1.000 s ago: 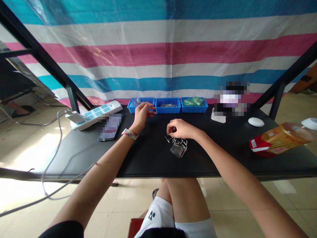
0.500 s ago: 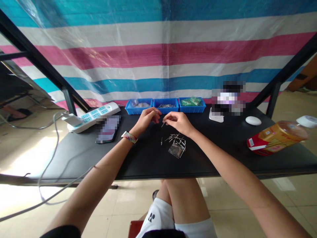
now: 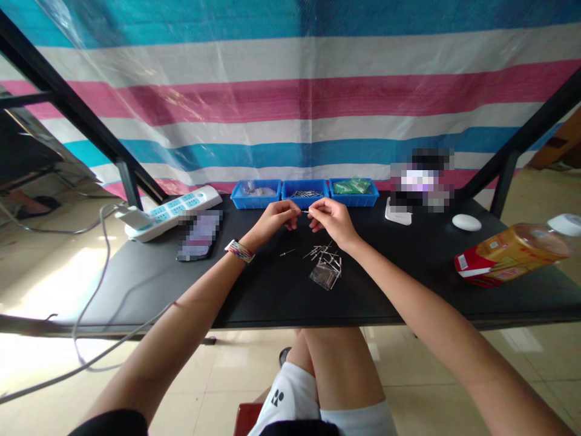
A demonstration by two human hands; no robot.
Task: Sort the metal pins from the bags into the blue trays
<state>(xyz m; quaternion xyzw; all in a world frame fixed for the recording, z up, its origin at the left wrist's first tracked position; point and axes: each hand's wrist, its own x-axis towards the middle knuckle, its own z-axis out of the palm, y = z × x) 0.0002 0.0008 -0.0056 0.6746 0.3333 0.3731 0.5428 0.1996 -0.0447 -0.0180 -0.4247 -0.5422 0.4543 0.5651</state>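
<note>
My left hand (image 3: 276, 218) and my right hand (image 3: 330, 219) meet above the black table (image 3: 408, 266), fingertips pinched together around a thin metal pin (image 3: 307, 211) held between them. Below the hands a small pile of metal pins (image 3: 323, 253) lies on the table beside a small clear plastic bag (image 3: 324, 275). One loose pin (image 3: 287, 252) lies alone to the left of the pile. Whatever else my left fingers hold is too small to make out.
Three blue bins (image 3: 305, 192) stand in a row at the table's back edge. A white power strip (image 3: 170, 211) and a phone (image 3: 200, 235) lie at the left. A white mouse (image 3: 467, 222) and a lying bottle (image 3: 512, 251) are at the right.
My left hand came back from the left blue bin toward the middle. My right hand rose from the pin pile with a pin, and both hands now meet. A pin dropped left of the pile.
</note>
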